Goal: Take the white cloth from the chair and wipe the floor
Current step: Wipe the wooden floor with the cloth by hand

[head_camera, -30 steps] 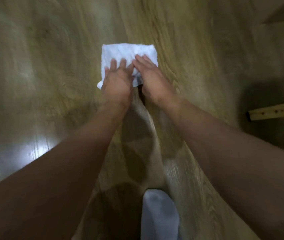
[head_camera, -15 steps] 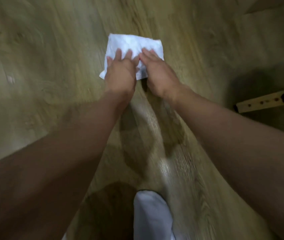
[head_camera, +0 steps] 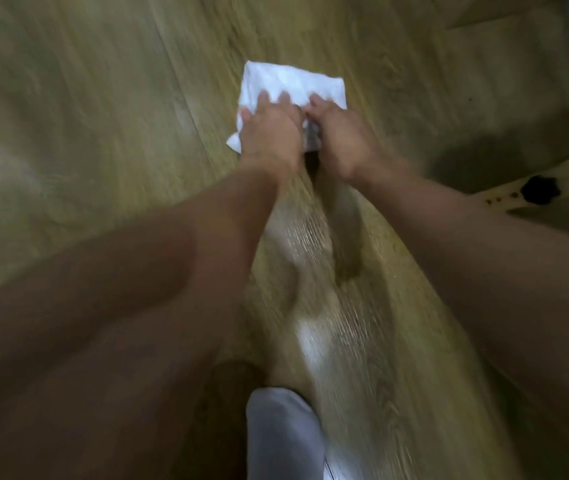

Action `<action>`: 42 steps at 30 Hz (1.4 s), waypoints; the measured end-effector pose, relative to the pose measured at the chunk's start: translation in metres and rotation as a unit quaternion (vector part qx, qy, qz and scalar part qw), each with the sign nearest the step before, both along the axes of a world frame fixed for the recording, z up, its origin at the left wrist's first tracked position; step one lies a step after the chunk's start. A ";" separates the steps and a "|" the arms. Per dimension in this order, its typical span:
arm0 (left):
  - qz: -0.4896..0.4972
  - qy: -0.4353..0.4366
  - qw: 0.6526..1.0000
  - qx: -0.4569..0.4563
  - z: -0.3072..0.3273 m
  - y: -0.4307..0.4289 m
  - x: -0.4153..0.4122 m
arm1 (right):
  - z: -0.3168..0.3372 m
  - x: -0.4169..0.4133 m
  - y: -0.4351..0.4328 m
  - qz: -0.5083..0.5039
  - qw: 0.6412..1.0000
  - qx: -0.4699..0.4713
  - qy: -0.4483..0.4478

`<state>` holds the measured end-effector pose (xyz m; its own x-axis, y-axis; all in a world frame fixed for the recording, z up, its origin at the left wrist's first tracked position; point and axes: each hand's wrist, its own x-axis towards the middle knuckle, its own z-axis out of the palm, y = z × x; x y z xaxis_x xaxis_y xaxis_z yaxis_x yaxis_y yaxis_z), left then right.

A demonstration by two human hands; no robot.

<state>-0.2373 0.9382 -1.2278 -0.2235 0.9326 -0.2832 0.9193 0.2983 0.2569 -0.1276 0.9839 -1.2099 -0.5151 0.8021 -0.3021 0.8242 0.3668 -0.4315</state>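
Pushed farther forward than a moment ago, the folded white fabric cloth [head_camera: 290, 81] lies on the wood-plank floor [head_camera: 103, 150], under and beyond the fingers. The person's left hand [head_camera: 271, 133] and right hand [head_camera: 342, 140] press it flat, fingers straight. Wiping is underway; the next move likely calls for a firm stroke over fresh boards.

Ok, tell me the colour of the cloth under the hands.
Plain white; the cloth shows best in the head view.

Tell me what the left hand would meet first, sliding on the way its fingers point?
The left hand presses the white cloth; beyond it lies only bare floor, so the way looks free as far as shown.
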 end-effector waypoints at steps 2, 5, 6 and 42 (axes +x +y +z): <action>-0.048 -0.008 0.999 0.016 0.007 -0.021 0.021 | 0.002 0.036 -0.035 0.025 0.998 0.049 -0.008; -0.149 -0.011 0.989 0.009 0.007 -0.065 0.049 | -0.003 0.086 -0.097 0.002 0.997 0.073 -0.006; -0.172 -0.013 0.985 0.002 0.007 -0.074 0.051 | -0.007 0.091 -0.106 0.002 0.997 0.081 -0.014; -0.123 0.024 0.991 -0.037 0.029 -0.201 -0.053 | -0.001 -0.045 -0.207 0.029 0.996 0.041 -0.074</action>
